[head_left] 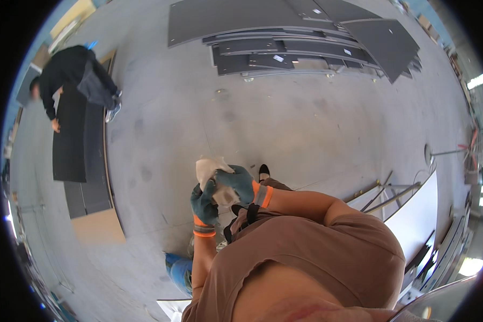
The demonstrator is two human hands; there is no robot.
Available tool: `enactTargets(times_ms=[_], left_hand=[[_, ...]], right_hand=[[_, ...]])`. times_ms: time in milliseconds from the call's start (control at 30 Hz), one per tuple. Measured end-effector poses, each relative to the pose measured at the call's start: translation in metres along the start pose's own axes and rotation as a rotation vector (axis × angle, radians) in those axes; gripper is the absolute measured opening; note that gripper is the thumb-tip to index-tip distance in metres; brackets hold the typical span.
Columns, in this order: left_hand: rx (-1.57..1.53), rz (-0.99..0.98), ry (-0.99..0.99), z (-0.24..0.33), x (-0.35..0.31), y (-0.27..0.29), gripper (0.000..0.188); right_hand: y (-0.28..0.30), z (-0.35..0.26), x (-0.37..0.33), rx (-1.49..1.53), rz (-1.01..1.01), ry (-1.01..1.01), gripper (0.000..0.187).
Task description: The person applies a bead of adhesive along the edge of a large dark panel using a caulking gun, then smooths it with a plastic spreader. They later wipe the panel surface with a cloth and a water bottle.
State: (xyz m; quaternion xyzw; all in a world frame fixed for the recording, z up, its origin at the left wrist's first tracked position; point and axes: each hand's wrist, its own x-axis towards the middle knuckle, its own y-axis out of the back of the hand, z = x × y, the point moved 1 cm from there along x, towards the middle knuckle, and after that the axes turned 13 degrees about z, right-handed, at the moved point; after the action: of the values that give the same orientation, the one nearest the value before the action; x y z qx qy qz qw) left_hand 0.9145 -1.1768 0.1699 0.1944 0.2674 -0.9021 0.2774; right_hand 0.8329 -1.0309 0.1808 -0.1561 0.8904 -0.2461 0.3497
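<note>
In front of my body I hold a crumpled off-white cloth [209, 165] with both hands, over the grey floor. My left hand [204, 204], in a dark teal work glove with an orange and grey cuff, grips its lower left side. My right hand [238, 183], gloved the same way, is closed on the cloth from the right. Part of the cloth hangs below, between the two hands. Some fingers are hidden in its folds, and I cannot tell whether it wraps anything.
Dark grey panels [306, 49] lie stacked on a low cart ahead. At the left a person [80, 75] bends over long dark boards [70, 139]. A blue sack [180, 271] stands by my left arm. A white panel [413, 220] and metal frame [394, 198] are at my right.
</note>
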Motion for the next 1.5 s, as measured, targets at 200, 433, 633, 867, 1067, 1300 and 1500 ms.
enactTargets(times_ms=[200,433,633,867,1067,1300,1500], left_hand=[[0.144,-0.303,0.216,-0.027,0.044,-0.129,0.035],[0.55,-0.517,0.267,-0.103,0.085,-0.301,0.045],[0.733,-0.666,0.366,-0.123,0.086,-0.394,0.042],[0.822,-0.729,0.404,-0.141,0.168,-0.442,0.041],[0.711,-0.763,0.192,-0.127,0.216,-0.526,0.037],[0.715,-1.054,0.129,-0.163,0.263,-0.616,0.026],[0.844,-1.078,0.268,-0.218,0.271,-0.688,0.023]], right_hand=[[0.108,-0.072,-0.009,0.003,0.105,0.34,0.034],[0.245,-0.163,-0.015,0.355,0.374,0.421,0.036],[0.303,-0.215,-0.044,0.451,0.643,0.413,0.039],[0.332,-0.263,-0.015,0.429,0.852,0.485,0.037],[0.359,-0.313,0.029,0.07,1.098,0.583,0.036],[0.355,-0.364,0.067,-0.159,1.184,0.754,0.033],[0.43,-0.403,0.063,0.065,1.274,0.625,0.031]])
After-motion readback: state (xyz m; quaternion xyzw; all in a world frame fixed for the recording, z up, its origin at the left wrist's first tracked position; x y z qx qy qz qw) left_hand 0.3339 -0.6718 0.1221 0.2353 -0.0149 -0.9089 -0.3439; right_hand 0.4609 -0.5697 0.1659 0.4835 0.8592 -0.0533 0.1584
